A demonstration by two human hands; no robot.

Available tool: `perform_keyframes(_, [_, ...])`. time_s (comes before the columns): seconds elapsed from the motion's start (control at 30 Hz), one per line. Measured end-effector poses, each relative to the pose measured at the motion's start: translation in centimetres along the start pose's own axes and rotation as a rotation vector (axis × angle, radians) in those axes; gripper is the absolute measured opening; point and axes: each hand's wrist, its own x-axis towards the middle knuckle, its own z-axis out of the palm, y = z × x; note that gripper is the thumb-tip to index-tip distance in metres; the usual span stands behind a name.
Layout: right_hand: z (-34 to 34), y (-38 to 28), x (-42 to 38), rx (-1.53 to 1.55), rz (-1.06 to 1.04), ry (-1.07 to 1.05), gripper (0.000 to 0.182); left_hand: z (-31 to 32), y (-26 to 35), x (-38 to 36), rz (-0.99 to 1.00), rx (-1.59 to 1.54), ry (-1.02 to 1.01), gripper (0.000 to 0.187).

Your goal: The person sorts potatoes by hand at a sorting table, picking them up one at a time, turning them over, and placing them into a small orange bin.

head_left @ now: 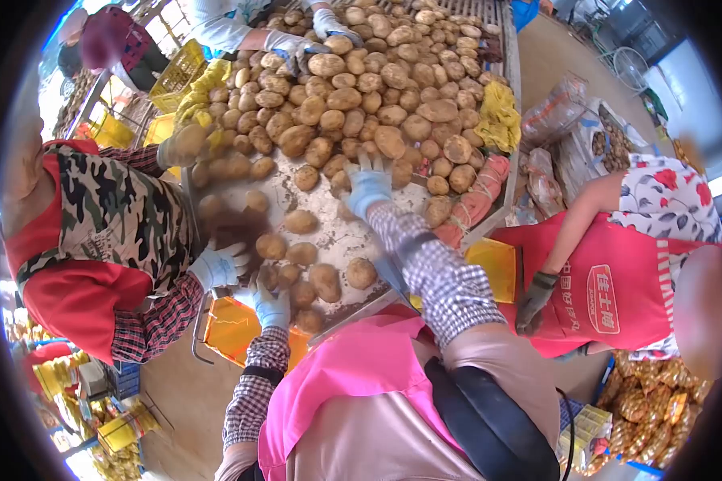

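Observation:
A big heap of potatoes (pixel 341 98) covers the far part of the metal sorting table (pixel 333 228), with several loose ones nearer. My right hand (pixel 369 184), in a light blue glove, stretches to the heap's near edge, fingers spread against the potatoes and gripping none. Low at the table's near left edge is my left hand (pixel 271 306), gloved alike. Its fingers look extended beside a small cluster of potatoes (pixel 289 276); part of them is hard to see. An orange crate (pixel 245 330) sits below the table edge by my left forearm.
At left, a co-worker in a camouflage apron (pixel 124 216) has gloved hands at the table. Another co-worker's gloves (pixel 297 50) touch the far potatoes. A person in a red apron (pixel 594 284) stands right, near a yellow crate (pixel 493 268). Bagged potatoes (pixel 646 405) lie lower right.

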Motion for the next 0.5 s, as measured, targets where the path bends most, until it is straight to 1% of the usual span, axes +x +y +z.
perform_keyframes(0.03, [-0.7,-0.2,-0.4,-0.003,0.019,0.001,0.062,0.0,-0.2,0.0,0.012,-0.001,-0.014,0.053])
perform_keyframes(0.1, [-2.6,-2.7,-1.7,0.003,-0.039,-0.385,0.067,-0.1,0.1,0.1,0.024,-0.014,-0.062,0.054])
perform_keyframes(0.13, [0.0,-3.3,-3.9,-0.041,-0.076,-0.367,0.072,-0.1,0.4,0.1,-0.006,-0.050,-0.088,0.055])
perform_keyframes(0.17, [1.1,-3.6,-5.3,0.017,-0.185,-0.423,0.074,0.2,0.1,0.1,0.007,-0.051,-0.102,0.055])
perform_keyframes(0.2, [0.2,-4.6,-7.1,-0.068,-0.275,-0.412,0.072,0.5,-0.2,0.3,0.001,-0.051,-0.088,0.055])
perform_keyframes(0.23, [-0.1,-5.3,-8.1,0.007,-0.306,-0.511,0.070,0.9,-0.6,0.2,-0.009,-0.051,-0.073,0.055])
perform_keyframes(0.27, [-0.2,-5.3,-9.3,0.064,-0.384,-0.529,0.067,0.1,0.5,0.2,-0.033,-0.066,-0.079,0.055])
perform_keyframes(0.3, [-0.4,-5.0,-10.1,0.122,-0.462,-0.543,0.065,0.1,0.2,0.2,-0.023,-0.063,-0.088,0.055])
perform_keyframes(0.33, [0.6,-4.2,-10.2,0.242,-0.519,-0.375,0.055,0.4,-0.8,0.4,-0.039,-0.027,-0.082,0.056])
perform_keyframes(0.4, [3.2,0.1,-8.3,0.561,-0.377,0.110,0.042,0.6,-0.8,-0.2,-0.034,0.016,-0.058,0.057])
perform_keyframes(0.43, [-0.5,2.2,-6.4,0.344,0.009,-0.244,0.045,0.6,-0.8,-0.6,-0.022,0.019,-0.084,0.057])
perform_keyframes(0.47, [-3.0,3.9,-6.6,0.056,0.199,0.035,0.056,0.6,-0.9,-0.8,-0.046,0.010,-0.073,0.058])
perform_keyframes(0.5, [-3.1,5.7,-6.8,-0.165,0.396,0.277,0.064,0.8,-1.0,-0.9,-0.067,-0.001,-0.060,0.058])
